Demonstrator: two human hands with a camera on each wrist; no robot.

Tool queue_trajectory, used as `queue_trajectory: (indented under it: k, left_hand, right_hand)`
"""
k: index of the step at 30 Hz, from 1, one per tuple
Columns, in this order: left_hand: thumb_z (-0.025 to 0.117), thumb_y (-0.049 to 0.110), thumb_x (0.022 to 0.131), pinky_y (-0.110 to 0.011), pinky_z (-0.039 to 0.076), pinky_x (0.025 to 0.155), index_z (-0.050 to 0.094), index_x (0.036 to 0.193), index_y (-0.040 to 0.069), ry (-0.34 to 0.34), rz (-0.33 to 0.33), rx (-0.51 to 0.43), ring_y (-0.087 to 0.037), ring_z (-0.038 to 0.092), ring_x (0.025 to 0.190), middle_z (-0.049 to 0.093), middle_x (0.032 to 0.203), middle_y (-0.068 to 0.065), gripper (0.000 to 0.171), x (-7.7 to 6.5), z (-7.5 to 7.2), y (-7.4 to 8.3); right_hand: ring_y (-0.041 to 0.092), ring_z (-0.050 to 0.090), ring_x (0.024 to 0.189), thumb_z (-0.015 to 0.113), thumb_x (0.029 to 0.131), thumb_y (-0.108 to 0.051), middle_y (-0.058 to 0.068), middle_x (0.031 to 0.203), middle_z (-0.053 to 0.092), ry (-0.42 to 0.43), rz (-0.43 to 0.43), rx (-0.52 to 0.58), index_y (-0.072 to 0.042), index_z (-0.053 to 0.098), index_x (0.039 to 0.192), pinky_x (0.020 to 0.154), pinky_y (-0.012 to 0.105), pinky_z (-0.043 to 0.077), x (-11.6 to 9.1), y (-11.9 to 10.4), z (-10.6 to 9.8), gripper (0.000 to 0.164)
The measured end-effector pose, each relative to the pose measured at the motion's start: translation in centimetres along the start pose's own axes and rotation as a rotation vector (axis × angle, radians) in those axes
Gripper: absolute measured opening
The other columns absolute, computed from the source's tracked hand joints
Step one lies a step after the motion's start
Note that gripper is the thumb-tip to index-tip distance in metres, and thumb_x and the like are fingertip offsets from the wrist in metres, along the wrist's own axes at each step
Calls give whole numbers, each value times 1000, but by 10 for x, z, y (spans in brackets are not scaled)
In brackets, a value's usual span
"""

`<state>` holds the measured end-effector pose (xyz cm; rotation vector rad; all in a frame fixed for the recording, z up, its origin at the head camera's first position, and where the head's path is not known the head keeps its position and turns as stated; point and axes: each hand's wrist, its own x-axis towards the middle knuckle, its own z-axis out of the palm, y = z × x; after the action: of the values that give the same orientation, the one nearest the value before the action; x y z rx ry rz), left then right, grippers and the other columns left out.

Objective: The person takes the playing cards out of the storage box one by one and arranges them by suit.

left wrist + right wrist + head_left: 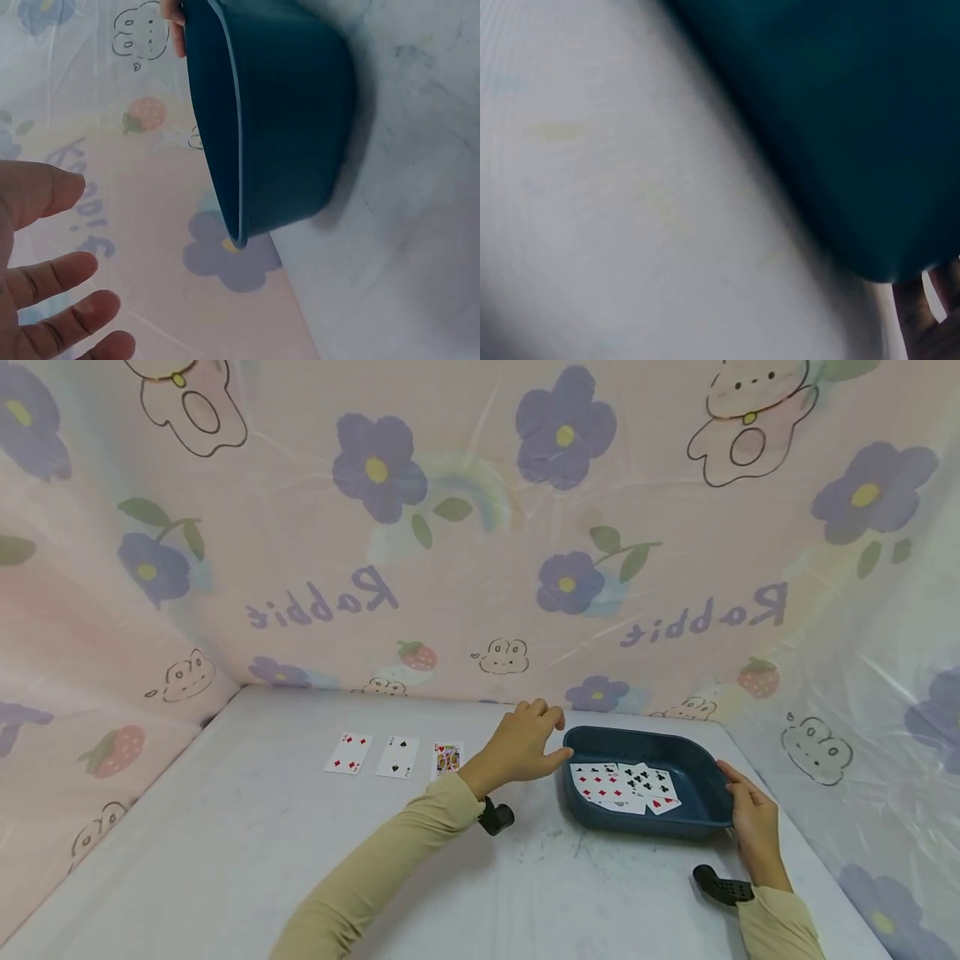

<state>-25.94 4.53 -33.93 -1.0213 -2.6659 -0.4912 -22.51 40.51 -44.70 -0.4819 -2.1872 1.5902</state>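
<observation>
Overlapping playing cards point(630, 785) lie in a blue tray point(701, 785), three loose cards point(397, 757) in a row on the table point(225, 835) — work seemingly partway. The right hand point(756, 818) grips the tray's right end; the left hand point(525, 745), empty, fingers parted, hovers beside the other end.

In head view the person is wearing a beige long left sleeve point(375, 856), creasing at 7 o'clock, matching right sleeve point(780, 927) at 4, black left wrist unit point(497, 817) at 6, black perforated right wrist unit point(722, 887) at 4.
</observation>
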Motion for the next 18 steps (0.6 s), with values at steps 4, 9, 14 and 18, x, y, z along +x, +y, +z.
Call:
queue_trajectory:
  k: [4, 9, 14, 18]
  left_hand:
    - [60, 45, 94, -32, 40, 74, 54, 112, 18, -38, -6, 49, -18, 46, 95, 51, 108, 0, 33, 9, 4, 12]
    - [58, 46, 94, -30, 39, 72, 55, 112, 19, -99, 1, 122, -17, 45, 93, 48, 104, 1, 33, 21, 11, 25]
    - [59, 46, 93, -28, 38, 73, 55, 117, 20, -158, -3, 139, -16, 43, 93, 47, 105, 2, 35, 31, 20, 37]
    - [60, 49, 92, -28, 37, 74, 53, 118, 21, -191, -15, 152, -14, 42, 95, 47, 108, 3, 38, 38, 27, 46]
  right_hand:
    - [14, 26, 141, 29, 102, -19, 4, 150, 38, -2, 1, 8, -4, 44, 144, 113, 38, 17, -1, 0, -1, 47]
    - [14, 26, 141, 29, 103, -19, 4, 150, 38, -1, -5, 6, -4, 44, 144, 113, 38, 18, 0, 0, -2, 47]
    - [15, 26, 141, 29, 102, -19, 4, 150, 37, -1, 4, 7, -5, 43, 145, 112, 37, 19, 0, 1, -1, 47]
    - [15, 26, 141, 29, 103, -19, 5, 150, 37, -4, -7, 3, -4, 43, 145, 113, 37, 18, 0, 1, -1, 47]
